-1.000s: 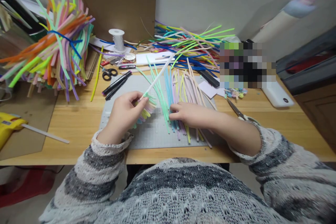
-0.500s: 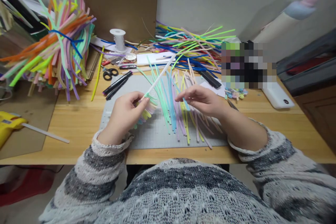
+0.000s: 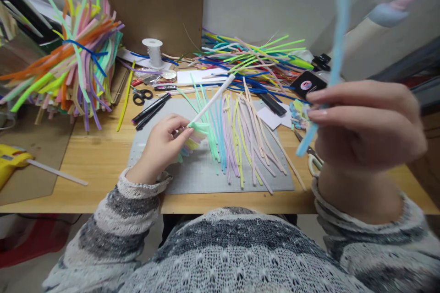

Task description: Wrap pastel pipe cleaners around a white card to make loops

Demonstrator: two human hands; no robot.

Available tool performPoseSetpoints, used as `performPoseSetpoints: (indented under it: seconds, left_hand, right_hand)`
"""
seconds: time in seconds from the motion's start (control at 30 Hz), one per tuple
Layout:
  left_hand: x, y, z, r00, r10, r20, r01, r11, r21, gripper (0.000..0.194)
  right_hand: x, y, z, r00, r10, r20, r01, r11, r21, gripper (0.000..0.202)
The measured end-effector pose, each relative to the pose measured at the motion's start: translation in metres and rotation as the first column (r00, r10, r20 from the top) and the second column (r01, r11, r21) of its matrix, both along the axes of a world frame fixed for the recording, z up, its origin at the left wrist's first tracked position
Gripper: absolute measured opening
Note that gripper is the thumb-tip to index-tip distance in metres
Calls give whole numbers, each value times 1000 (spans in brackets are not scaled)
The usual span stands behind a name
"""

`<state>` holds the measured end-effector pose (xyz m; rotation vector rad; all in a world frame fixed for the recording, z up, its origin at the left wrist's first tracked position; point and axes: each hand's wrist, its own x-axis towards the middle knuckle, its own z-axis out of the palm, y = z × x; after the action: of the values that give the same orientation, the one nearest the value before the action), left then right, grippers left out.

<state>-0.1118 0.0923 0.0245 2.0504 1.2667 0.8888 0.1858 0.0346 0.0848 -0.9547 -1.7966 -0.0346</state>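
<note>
My left hand (image 3: 168, 139) is closed around a white stick (image 3: 215, 100) that has pastel pipe cleaner pieces (image 3: 197, 135) gathered about its lower end. The fingers partly hide those pieces. Raised close to the camera at the right, my right hand (image 3: 367, 123) pinches a light blue pipe cleaner (image 3: 338, 41) between thumb and fingers. That pipe cleaner stands nearly upright, a little blurred. Loose green, blue, purple, yellow and pink pipe cleaners (image 3: 237, 146) lie spread over a grey cutting mat (image 3: 182, 183) between the hands.
A large tied bundle of pipe cleaners (image 3: 85, 55) stands at the left, above a yellow glue gun (image 3: 13, 160). Black scissors (image 3: 142, 96), markers (image 3: 151, 112) and a wire spool (image 3: 153, 52) lie behind the mat. More pipe cleaners (image 3: 254, 55) are heaped along the wall.
My right hand has moved from over the mat up and to the right, lifting the light blue pipe cleaner toward the camera. The left hand has stayed nearly still.
</note>
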Motion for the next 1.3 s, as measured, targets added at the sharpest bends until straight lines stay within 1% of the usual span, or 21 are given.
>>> performPoseSetpoints:
  seconds: [0.03,0.07,0.1,0.13,0.17,0.2,0.23,0.27,0.3,0.33,0.4,0.47,0.5,0.57,0.63,0.77,0.97,1.1,1.17,1.3]
  left_hand:
    - [1,0,2,1000,0,-2,0,1000,-10,16]
    - [3,-1,4,1000,2,-14,-2,1000,-28,16]
    - [5,-1,7,999,4,-33,-6,999,-47,16]
    - [8,-2,11,999,9,-53,-13,998,-61,16]
    - [12,-3,14,998,12,-68,-17,997,-73,17]
    - [17,-4,17,998,15,-66,-20,997,-76,19]
    - [22,-4,19,999,16,-52,-20,997,-80,22]
    - [28,-4,20,999,15,-34,-18,997,-81,23]
    - [33,-3,20,1000,-4,-28,1,996,-88,21]
    - [39,-3,19,999,-35,-30,32,994,-102,18]
    - [48,-1,14,997,-72,-19,69,990,-123,15]
    - [54,-1,7,997,-72,13,73,989,-125,15]
    - [56,-1,4,997,-70,29,73,990,-122,16]
    - [60,-4,-2,996,-72,50,77,990,-117,17]
    - [61,-8,-5,994,-73,76,83,989,-125,17]
    - [63,-16,-7,979,-81,190,116,977,-181,17]
    - [63,-19,-12,950,-66,306,148,956,-253,17]
    - [63,-20,-14,937,-49,346,144,956,-256,15]
    - [63,-20,-15,935,-48,352,147,954,-261,14]
    - [63,-21,-14,938,-61,340,159,950,-268,14]
  right_hand:
    - [4,-6,3,987,-102,123,86,988,128,26]
    - [6,-10,5,953,-206,222,146,955,258,26]
    - [7,-12,6,913,-293,282,188,920,345,24]
    - [7,-13,5,882,-350,315,218,896,387,20]
    - [6,-13,2,865,-373,336,228,888,399,16]
    - [4,-10,-3,864,-357,355,217,901,376,14]
    - [1,-7,-9,878,-305,370,185,928,324,13]
    - [-2,-3,-18,894,-221,391,147,967,209,15]
    - [-7,1,-27,915,-117,386,91,992,84,18]
    - [-11,5,-37,931,-31,365,46,999,-30,21]
    - [-20,12,-57,944,24,329,37,984,-176,20]
    - [-28,15,-71,954,67,294,12,966,-259,18]
    - [-31,15,-75,959,81,271,1,957,-289,17]
    - [-37,13,-79,972,99,213,-21,940,-341,15]
    - [-41,9,-79,983,104,151,-36,917,-397,13]
    - [-50,2,-79,993,109,55,-67,867,-493,12]
    - [-54,-1,-88,992,121,-25,-112,798,-592,13]
    - [-53,-2,-90,993,113,-16,-97,762,-640,18]
    - [-53,-2,-90,993,116,-21,-102,757,-646,20]
    - [-53,0,-90,991,122,-48,-127,797,-591,16]
